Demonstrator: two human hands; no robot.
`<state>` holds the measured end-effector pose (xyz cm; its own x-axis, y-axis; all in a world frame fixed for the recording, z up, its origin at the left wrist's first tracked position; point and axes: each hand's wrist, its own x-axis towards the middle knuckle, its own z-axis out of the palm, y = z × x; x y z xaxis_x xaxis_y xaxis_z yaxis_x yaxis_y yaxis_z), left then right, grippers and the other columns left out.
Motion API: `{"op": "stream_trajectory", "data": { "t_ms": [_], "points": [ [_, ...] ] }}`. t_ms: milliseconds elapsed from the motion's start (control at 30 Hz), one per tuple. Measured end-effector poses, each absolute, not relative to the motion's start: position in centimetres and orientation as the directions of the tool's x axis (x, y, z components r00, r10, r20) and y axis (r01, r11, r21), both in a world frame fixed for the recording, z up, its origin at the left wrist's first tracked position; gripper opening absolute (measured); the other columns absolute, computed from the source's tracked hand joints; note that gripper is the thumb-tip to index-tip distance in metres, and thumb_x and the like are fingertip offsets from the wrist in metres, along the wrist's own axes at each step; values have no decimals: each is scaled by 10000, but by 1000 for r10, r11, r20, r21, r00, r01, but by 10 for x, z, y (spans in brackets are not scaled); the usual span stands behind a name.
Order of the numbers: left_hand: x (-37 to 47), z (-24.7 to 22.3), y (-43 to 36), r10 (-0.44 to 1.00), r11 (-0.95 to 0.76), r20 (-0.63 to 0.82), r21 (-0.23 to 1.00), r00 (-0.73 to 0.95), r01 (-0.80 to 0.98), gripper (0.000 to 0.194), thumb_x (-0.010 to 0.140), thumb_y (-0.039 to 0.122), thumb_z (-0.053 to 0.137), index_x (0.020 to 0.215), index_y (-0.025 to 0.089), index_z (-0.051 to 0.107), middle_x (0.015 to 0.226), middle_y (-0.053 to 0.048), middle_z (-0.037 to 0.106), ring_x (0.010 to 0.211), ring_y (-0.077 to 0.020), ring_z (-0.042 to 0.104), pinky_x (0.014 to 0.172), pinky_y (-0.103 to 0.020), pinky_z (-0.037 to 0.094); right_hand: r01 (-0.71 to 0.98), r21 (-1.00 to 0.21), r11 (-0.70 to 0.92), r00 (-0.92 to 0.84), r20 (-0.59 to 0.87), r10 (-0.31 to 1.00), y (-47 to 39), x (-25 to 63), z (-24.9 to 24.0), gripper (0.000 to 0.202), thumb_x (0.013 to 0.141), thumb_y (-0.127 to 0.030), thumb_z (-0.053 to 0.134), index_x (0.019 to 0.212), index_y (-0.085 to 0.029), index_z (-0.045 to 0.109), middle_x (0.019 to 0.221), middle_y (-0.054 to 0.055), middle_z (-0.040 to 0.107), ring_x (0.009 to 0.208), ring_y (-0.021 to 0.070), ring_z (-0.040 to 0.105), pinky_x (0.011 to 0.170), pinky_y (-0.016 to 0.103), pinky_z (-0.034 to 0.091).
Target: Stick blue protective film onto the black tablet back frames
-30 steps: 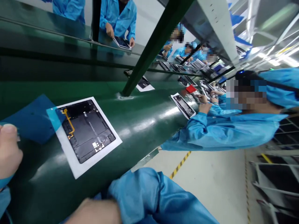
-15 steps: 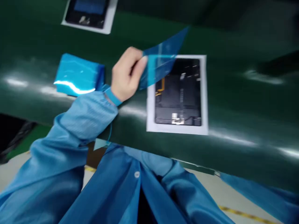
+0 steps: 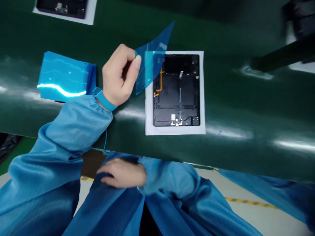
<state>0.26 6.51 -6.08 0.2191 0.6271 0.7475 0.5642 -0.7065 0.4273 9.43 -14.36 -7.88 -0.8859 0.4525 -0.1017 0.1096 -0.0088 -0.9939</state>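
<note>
My left hand (image 3: 120, 73), with a blue band at its wrist, pinches the left edge of a blue translucent film (image 3: 156, 59). The film tilts up over the upper left corner of a black device (image 3: 188, 91) with an orange ribbon and small parts inside. White padding (image 3: 202, 98) frames the device on the green surface. Low in the view, my right hand (image 3: 123, 173) hovers or rests in front of the blue gown, somewhat blurred, its fingers apart and nothing visible in them.
A stack of blue films (image 3: 64, 75) lies left of my left hand on the green table (image 3: 118, 131). Another framed device (image 3: 64, 8) is at the top left. A dark arm (image 3: 283, 54) juts in from the right. Blue cloth (image 3: 270, 193) shows at the lower right.
My right hand has come into view at the bottom. The whole scene has shifted left in the view; my left hand still holds the film over the device.
</note>
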Motion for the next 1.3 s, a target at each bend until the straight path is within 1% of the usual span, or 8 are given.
{"op": "stream_trajectory", "data": {
  "t_ms": [100,200,433,700,800,967,1167,1300],
  "points": [
    [6,-54,53,556,-796,792,420,252,436,293,1080,280,502,801,198,534,727,21,464,680,-81,459,652,-256,417,117,-959,256,-634,126,763,-123,155,-32,233,978,-218,628,1178,-273,733,1122,19,794,1025,155,759,945,253,622],
    [16,-41,32,539,-836,773,443,334,325,236,1022,216,536,786,208,529,691,22,499,634,-97,494,602,-269,403,478,-820,316,-213,242,947,-90,199,0,364,975,-241,665,1337,-285,676,1119,35,771,846,147,750,843,291,649],
    [35,-24,2,533,-804,635,586,559,102,178,1016,208,497,854,218,570,711,13,595,636,-117,552,590,-258,475,594,-691,412,-303,283,910,-57,217,-5,307,1013,-336,620,1287,-213,686,1172,59,743,1045,181,731,930,318,625],
    [19,-12,18,617,-768,564,282,548,574,400,982,536,618,1178,195,694,1060,-121,655,984,-272,617,893,-473,525,641,-619,454,-250,391,886,-52,246,-10,327,1046,-248,541,1314,-284,724,1035,50,716,969,172,724,871,323,624],
    [13,-6,27,629,-777,410,365,660,513,318,1026,502,552,1004,225,707,1099,-94,668,1056,-265,630,979,-487,514,637,-653,410,-187,385,904,-47,257,-14,320,1019,-301,615,1321,-258,711,1008,49,729,891,176,723,813,325,630],
    [15,-2,37,607,-794,402,355,686,494,464,962,536,655,1282,201,631,1308,-138,659,1204,-314,632,997,-490,532,649,-640,411,-163,410,897,-43,267,-13,179,974,-339,697,1094,-223,763,945,47,754,827,180,730,774,323,627],
    [19,11,38,621,-756,295,472,726,454,219,1013,408,595,990,233,724,896,-24,732,846,-209,723,759,-353,586,581,-729,362,-68,400,914,-38,277,-17,297,961,-407,715,1213,-248,722,1088,39,757,880,172,745,800,342,652],
    [20,20,40,649,-741,329,479,686,472,213,1006,408,620,973,225,725,894,-15,737,842,-196,726,743,-341,594,512,-799,314,-28,349,937,-30,279,-17,187,920,-391,768,976,-214,750,1061,49,761,900,182,751,758,333,651]
  ]
}}
